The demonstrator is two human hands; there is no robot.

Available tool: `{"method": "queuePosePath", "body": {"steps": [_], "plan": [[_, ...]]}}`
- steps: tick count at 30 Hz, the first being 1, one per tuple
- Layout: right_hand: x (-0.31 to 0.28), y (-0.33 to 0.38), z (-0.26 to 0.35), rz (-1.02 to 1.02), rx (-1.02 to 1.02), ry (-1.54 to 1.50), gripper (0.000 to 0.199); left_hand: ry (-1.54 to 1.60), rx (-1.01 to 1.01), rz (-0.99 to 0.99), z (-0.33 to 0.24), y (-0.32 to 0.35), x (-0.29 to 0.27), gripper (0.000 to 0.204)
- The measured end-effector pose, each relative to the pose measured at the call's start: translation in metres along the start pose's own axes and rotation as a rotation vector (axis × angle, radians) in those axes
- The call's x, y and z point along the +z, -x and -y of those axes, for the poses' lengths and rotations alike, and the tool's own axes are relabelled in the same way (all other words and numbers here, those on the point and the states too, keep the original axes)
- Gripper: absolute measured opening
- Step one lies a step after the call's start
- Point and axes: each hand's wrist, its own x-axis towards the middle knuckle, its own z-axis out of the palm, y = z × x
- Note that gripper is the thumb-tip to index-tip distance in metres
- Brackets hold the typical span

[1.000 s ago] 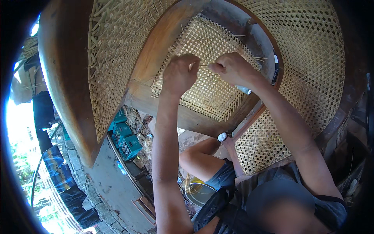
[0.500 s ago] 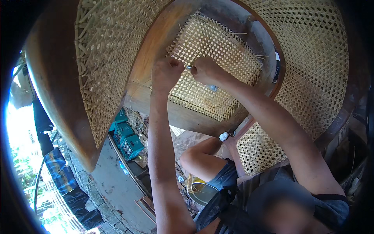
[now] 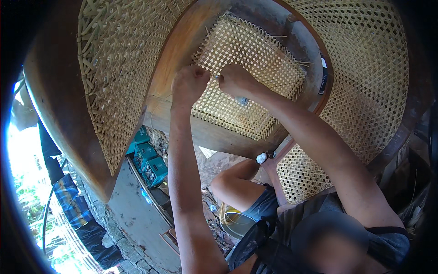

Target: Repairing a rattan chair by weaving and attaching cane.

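Both my hands are over a woven cane panel (image 3: 269, 68) set in a wooden seat (image 3: 214, 137). My left hand (image 3: 188, 86) is closed at the panel's left part, fingertips pinched; whatever is in them is too small to make out. Just to its right, my right hand (image 3: 237, 81) is wrapped round a slim tool. The tool's pale blue, clear handle end (image 3: 242, 101) sticks out below the fist, and a short bit of metal shows at the fingers' side. Loose cane ends stick out along the panel's edges.
Curved wooden frames with woven cane stand at the left (image 3: 123, 59) and right (image 3: 365, 82). A smaller cane panel (image 3: 301, 176) lies below right. Teal crates (image 3: 154, 170) sit on the lower left. A bucket (image 3: 239, 226) with cane strands stands near a bent leg.
Both hands have shifted slightly to the left, still close together. The tool's metal part shows less now. The view itself has moved a little.
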Motion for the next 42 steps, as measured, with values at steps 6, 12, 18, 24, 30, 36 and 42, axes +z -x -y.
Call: {"method": "queuePosePath", "body": {"steps": [6,12,18,24,30,36,42], "plan": [[-0.008,-0.005,-0.001,0.194,-0.030,0.089,0.019,-0.228,-0.015,-0.026,-0.012,0.005,0.006,0.020],[-0.004,-0.010,-0.007,0.186,0.116,-0.123,0.023,-0.196,0.112,0.045,-0.012,0.011,0.006,0.017],[0.001,0.002,-0.008,0.018,0.058,0.000,0.028,-0.243,0.170,-0.139,-0.011,0.023,0.019,0.012],[-0.032,0.043,-0.073,-0.007,-0.008,0.002,0.028,-0.458,0.221,-0.359,-0.023,0.037,0.026,0.011],[-0.056,0.039,-0.080,0.152,0.204,-0.612,0.018,-0.729,0.039,-0.499,-0.012,0.055,0.002,0.022],[-0.057,0.041,-0.045,0.176,-0.239,-0.311,0.042,0.303,-0.003,-0.237,0.013,0.061,0.015,0.038],[-0.031,0.018,-0.009,0.170,-0.333,-0.231,0.027,0.263,-0.013,-0.363,0.021,0.052,0.030,0.018]]}}
